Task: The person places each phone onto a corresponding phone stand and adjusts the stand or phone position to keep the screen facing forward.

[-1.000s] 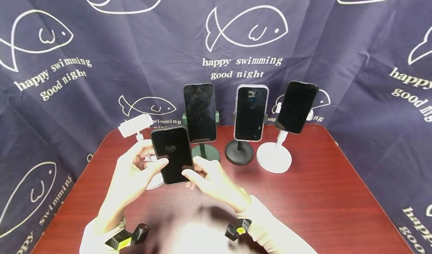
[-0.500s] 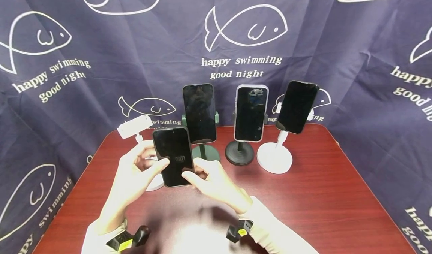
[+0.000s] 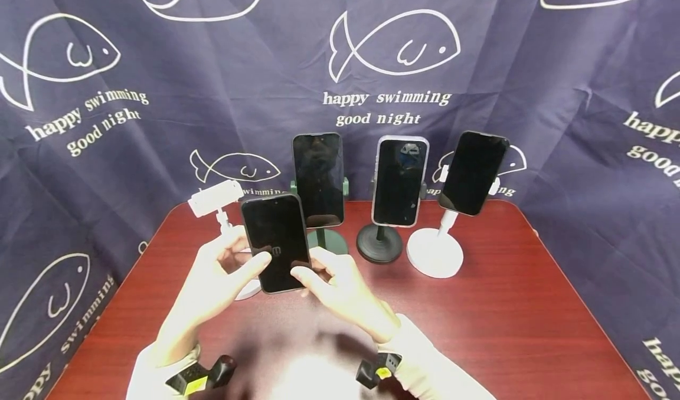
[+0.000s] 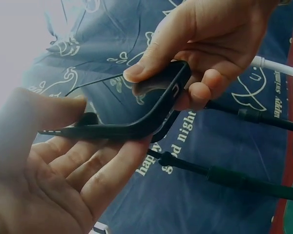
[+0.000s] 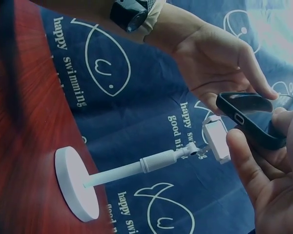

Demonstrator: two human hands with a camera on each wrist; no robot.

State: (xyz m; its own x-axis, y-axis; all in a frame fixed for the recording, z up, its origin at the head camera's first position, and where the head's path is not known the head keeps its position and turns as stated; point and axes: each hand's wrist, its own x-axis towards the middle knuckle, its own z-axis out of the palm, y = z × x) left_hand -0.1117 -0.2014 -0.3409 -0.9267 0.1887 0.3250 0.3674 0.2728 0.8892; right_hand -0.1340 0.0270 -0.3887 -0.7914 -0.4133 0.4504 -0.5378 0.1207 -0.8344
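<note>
A black smartphone [image 3: 273, 229] in a dark case is held up over the table, its dark screen facing the head camera. My left hand [image 3: 215, 273] grips its left edge, thumb on the screen and fingers behind. On the lower right edge, my right hand [image 3: 345, 282] pinches it between thumb and fingers. The left wrist view shows the case's bottom edge with its charging port [image 4: 175, 89]. Just behind the left hand stands a white phone stand [image 3: 216, 198] with no phone in its tilted clamp; the hand hides part of its pole and base.
Along the back of the red-brown table [image 3: 494, 305] stand three loaded stands: a green one [image 3: 333, 242], a black one [image 3: 379, 244] and a white one [image 3: 434, 252]. Each bears an upright phone with a dark screen. A dark blue fish-print curtain [image 3: 276, 52] hangs close behind.
The head view has shifted slightly, and reflections on the screens differ. Both hands keep the same grip on the smartphone, which stays almost in place.
</note>
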